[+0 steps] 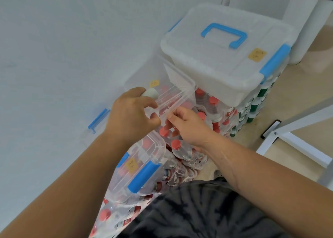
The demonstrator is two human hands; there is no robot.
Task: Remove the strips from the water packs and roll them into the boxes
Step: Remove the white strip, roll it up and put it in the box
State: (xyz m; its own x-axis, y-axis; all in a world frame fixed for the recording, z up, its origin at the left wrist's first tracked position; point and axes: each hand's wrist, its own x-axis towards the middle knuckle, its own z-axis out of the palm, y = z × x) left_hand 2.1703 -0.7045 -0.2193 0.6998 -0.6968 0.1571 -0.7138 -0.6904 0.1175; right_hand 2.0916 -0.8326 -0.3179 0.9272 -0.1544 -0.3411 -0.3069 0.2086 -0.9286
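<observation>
Wall (54, 48) tight on left, no room there. Lidded box (225, 61) blocks the far side. Middle clear box (189, 87) and near clear box (151, 156) sit over the water packs (212, 110). Free floor (288, 102) right, until white frame (295, 147).

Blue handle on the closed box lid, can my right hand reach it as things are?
Probably yes: the blue handle lies bare on the lid, nothing between, but the right hand pinches a clear strip.
</observation>
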